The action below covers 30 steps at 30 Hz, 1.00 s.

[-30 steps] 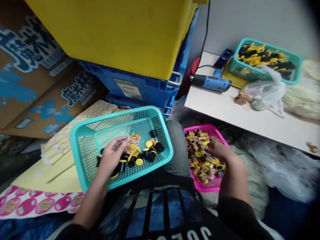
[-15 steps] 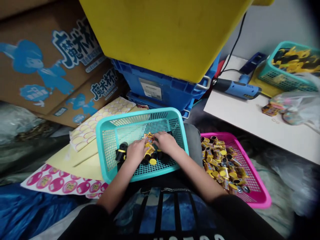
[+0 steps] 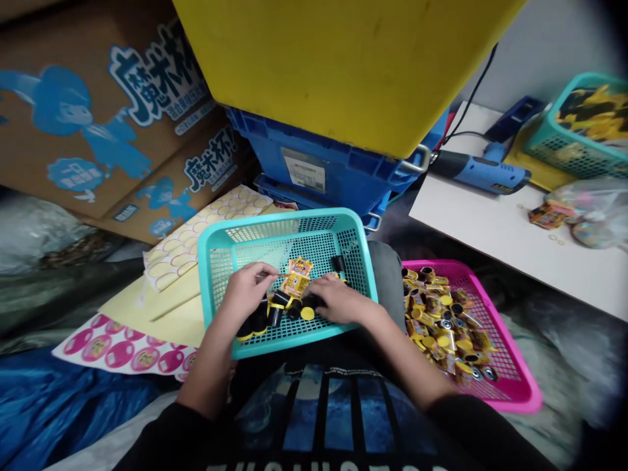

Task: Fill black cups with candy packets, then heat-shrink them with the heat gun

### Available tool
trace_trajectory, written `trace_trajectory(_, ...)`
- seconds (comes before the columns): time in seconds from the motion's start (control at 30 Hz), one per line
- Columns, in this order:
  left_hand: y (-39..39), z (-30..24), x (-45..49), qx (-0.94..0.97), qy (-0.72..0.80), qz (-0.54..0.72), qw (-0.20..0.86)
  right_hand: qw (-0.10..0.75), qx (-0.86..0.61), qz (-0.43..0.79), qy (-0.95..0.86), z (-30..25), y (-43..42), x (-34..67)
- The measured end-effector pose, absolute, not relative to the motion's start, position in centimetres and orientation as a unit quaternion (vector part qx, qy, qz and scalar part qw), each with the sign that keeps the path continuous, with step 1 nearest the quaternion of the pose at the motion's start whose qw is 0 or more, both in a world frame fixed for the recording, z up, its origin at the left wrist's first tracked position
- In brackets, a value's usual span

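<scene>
My left hand [image 3: 251, 291] is over the left part of the turquoise basket [image 3: 287, 219]. Its thumb and forefinger are pinched on a thin edge, too small to identify. On the right side of the basket, the curled fingers of my right hand [image 3: 338, 299] reach down among small black cylinders with yellow caps; whatever they grip is hidden. One yellow cap [image 3: 307, 314] shows just below these fingers. Between the hands lie printed yellow-orange labels [image 3: 296, 284]. Several black cylinders [image 3: 275, 316] rest along the near side, and another black cylinder [image 3: 337, 263] lies near the right wall.
A pink basket [image 3: 510, 340] of labelled cylinders stands at right. On the white table [image 3: 451, 212] are a blue heat gun [image 3: 483, 173] and another turquoise basket [image 3: 554, 147]. Blue crates [image 3: 338, 167] and a yellow bin [image 3: 343, 72] rise ahead; cartons [image 3: 112, 118] and sticker sheets [image 3: 132, 350] are left.
My hands have moved apart: the left has drawn back leftward from the labels, while the right has lowered toward the near-right cylinders. The camera view has shifted slightly.
</scene>
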<state>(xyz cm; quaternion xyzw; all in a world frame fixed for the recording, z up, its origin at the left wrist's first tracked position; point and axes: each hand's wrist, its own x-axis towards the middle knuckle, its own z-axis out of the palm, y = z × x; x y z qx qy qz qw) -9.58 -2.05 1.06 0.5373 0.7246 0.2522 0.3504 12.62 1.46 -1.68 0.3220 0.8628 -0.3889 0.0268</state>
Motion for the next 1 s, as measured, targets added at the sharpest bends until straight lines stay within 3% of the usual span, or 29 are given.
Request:
trace_trajectory(0.1, -2.2, 1.7, -9.5, 0.455, 0.7, 0.319, 0.449, 0.064, 0.241, -0.335, 0.909, -2.4, 0.8, 11.8)
trace_trajectory(0.23, -2.3, 2.3, -8.9, 0.397, 0.693, 0.345, 0.493, 0.001, 0.192, -0.305, 0.933, -3.1, 0.5, 11.8)
trace_trajectory(0.33, -2.5, 2.6, -8.7, 0.402, 0.683, 0.348, 0.5, -0.103, 0.257, -0.39, 0.878, -2.9, 1.1, 13.0)
trace_trajectory(0.5, -3.0, 3.4, -8.4, 0.515, 0.663, 0.312, 0.445, -0.33, 0.389, -0.608, 0.608, -1.6, 2.5, 14.1)
trace_trajectory(0.57, -3.3, 3.4, -8.1, 0.604, 0.655, 0.3, 0.341, -0.328, 0.41, -0.648, 0.552, -0.8, 2.5, 13.6)
trace_trajectory(0.67, -3.8, 2.8, -7.7, 0.736, 0.584, 0.3, 0.167, -0.255, 0.421, -0.696, 0.523, 0.1, 2.0, 12.4)
trace_trajectory(0.73, -4.2, 2.2, -7.4, 0.793, 0.517, 0.3, 0.12, -0.243, 0.437, -0.7, 0.51, 0.4, 1.7, 11.6)
trace_trajectory(0.9, -4.6, 2.0, -6.5, 0.741, 0.528, 0.389, 0.147, -0.275, 0.443, -0.666, 0.533, 1.0, 1.7, 11.6)
trace_trajectory(1.0, -4.0, 2.8, -5.8, 0.588, 0.605, 0.443, 0.304, -0.264, 0.418, -0.63, 0.599, 1.5, 2.0, 12.2)
